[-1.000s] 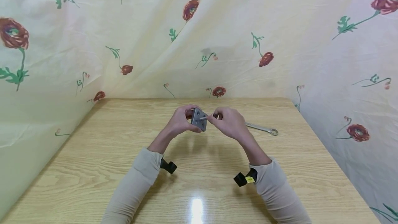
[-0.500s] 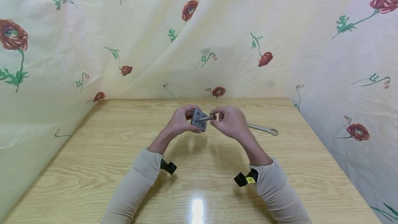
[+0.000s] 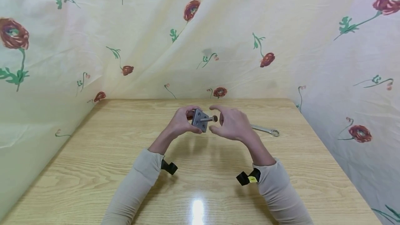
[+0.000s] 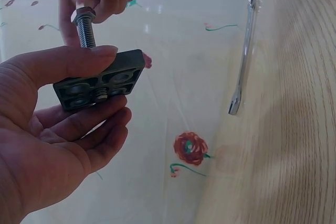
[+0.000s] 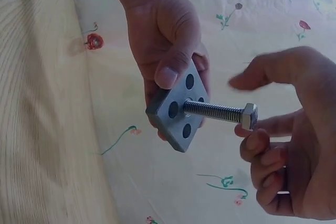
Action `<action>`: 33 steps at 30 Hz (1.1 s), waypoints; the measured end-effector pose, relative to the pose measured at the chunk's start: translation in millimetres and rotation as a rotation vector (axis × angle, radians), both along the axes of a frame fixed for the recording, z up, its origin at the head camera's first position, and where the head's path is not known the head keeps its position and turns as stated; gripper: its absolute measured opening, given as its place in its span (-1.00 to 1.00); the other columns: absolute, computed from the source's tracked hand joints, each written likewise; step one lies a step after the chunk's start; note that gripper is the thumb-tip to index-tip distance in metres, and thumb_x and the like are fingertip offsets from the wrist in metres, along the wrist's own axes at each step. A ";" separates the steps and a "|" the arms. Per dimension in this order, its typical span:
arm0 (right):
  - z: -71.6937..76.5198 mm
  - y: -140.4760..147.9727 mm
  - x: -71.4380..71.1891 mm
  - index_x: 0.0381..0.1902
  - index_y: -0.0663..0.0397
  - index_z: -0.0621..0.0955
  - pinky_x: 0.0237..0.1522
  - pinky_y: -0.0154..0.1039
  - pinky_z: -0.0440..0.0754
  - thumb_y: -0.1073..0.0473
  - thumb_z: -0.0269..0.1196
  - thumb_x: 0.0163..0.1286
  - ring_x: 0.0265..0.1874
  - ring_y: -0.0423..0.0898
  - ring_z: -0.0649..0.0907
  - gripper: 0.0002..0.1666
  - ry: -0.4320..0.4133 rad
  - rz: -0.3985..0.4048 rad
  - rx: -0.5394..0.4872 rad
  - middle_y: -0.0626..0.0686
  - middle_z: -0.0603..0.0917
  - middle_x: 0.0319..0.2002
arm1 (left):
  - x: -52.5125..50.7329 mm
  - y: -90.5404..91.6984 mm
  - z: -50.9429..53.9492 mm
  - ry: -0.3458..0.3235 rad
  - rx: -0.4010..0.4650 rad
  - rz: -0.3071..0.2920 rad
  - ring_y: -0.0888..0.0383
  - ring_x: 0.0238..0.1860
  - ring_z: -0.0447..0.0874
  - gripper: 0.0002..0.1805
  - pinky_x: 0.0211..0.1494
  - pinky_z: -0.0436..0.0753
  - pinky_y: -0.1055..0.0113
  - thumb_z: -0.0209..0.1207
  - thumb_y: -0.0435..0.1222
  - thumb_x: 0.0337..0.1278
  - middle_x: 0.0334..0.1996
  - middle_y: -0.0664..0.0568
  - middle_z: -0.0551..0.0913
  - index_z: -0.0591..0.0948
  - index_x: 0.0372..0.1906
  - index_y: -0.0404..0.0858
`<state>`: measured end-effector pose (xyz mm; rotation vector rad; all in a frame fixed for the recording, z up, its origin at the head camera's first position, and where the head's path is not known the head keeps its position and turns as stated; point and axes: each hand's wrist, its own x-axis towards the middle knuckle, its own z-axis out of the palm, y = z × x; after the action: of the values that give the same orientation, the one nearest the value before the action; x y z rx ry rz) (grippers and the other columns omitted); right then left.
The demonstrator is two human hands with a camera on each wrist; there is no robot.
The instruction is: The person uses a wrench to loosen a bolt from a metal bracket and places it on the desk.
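My left hand [image 3: 181, 121] grips the edges of a small square grey metal plate [image 5: 170, 129], thumb on one side and fingers on the other. Several holes surround the plate's centre. A hex bolt [image 5: 218, 112] stands out of the middle hole, its threaded shank mostly exposed; in the left wrist view the bolt's tip [image 4: 101, 94] shows on the recessed underside. Around the bolt's hex head [image 5: 250, 117], my right hand [image 3: 232, 124] has thumb and forefinger spread apart. One of its fingers is close to the head; whether it touches, I cannot tell.
A combination wrench [image 3: 265, 129] lies on the wooden table [image 3: 93, 169], right of and behind my right hand. Flower-printed cloth [image 3: 150, 44] hangs at the back and sides. Dark wrist-camera mounts stick out near both sleeves.
My right thumb and forefinger have let go of the bolt head and spread apart, baring the head. The left hand and plate have hardly moved.
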<state>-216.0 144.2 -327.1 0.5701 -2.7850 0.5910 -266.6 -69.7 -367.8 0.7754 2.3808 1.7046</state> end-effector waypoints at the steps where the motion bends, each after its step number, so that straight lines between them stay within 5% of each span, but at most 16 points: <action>1: 0.4 0.1 -0.2 0.21 -0.07 0.57 -0.54 -0.29 0.37 -0.24 0.30 0.21 -0.59 -0.15 0.52 -0.33 -0.033 -0.020 -0.010 -0.03 0.63 -0.50 | 0.0 -0.3 -0.2 0.003 0.000 -0.002 0.01 -0.05 0.71 -0.22 0.20 0.62 -0.06 0.50 -0.59 -0.35 0.00 -0.30 0.71 0.53 0.20 -0.39; 5: -1.7 -0.2 -2.2 -0.13 0.01 0.68 -0.55 -0.28 0.37 -0.53 -0.06 0.39 -0.60 -0.13 0.52 -0.21 -0.141 -0.103 -0.084 -0.01 0.62 -0.55 | 0.2 -1.0 -0.6 0.003 -0.003 0.005 0.00 -0.04 0.71 -0.22 0.20 0.62 -0.04 0.50 -0.58 -0.35 0.00 -0.30 0.71 0.53 0.20 -0.37; 9: -7.7 -0.4 -4.1 -0.61 0.09 0.67 -0.65 -0.28 0.26 -0.54 -0.39 0.47 -0.72 -0.14 0.41 0.06 -0.247 -0.130 -0.141 -0.06 0.50 -0.73 | 0.3 -1.0 -0.9 0.013 -0.015 0.011 0.01 -0.06 0.71 -0.21 0.20 0.62 -0.02 0.51 -0.57 -0.37 -0.01 -0.29 0.72 0.53 0.20 -0.40; 13: -11.4 -2.5 -5.4 -0.74 0.14 0.63 -0.68 -0.30 0.19 -0.50 -0.48 0.50 -0.76 -0.15 0.35 0.13 -0.293 -0.107 -0.179 -0.06 0.50 -0.77 | -0.4 -0.4 -1.3 0.016 -0.020 0.011 0.03 -0.06 0.71 -0.20 0.17 0.64 0.05 0.51 -0.57 -0.38 -0.01 -0.28 0.72 0.53 0.20 -0.40; 22: -13.6 -5.6 -6.2 -0.77 0.00 0.48 -0.68 -0.32 0.14 -0.35 -0.27 0.58 -0.78 -0.20 0.23 -0.14 -0.280 -0.051 -0.233 -0.13 0.30 -0.79 | -1.0 -0.4 -1.7 0.019 -0.025 0.010 0.06 -0.10 0.69 -0.20 0.09 0.65 0.19 0.51 -0.56 -0.37 -0.03 -0.27 0.72 0.53 0.21 -0.40; 33: -5.4 -3.3 -4.1 -0.59 0.00 0.54 -0.60 -0.30 0.17 -0.22 0.12 0.48 -0.70 -0.18 0.28 -0.46 -0.153 -0.077 -0.186 -0.12 0.30 -0.71 | -0.3 -0.2 0.2 0.007 -0.020 0.011 0.06 -0.10 0.70 -0.25 0.14 0.64 0.09 0.52 -0.55 -0.36 -0.05 -0.24 0.73 0.56 0.16 -0.34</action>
<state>-220.1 140.9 -332.5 0.3922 -2.8341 0.8998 -266.8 -70.0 -367.6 0.7676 2.4076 1.6827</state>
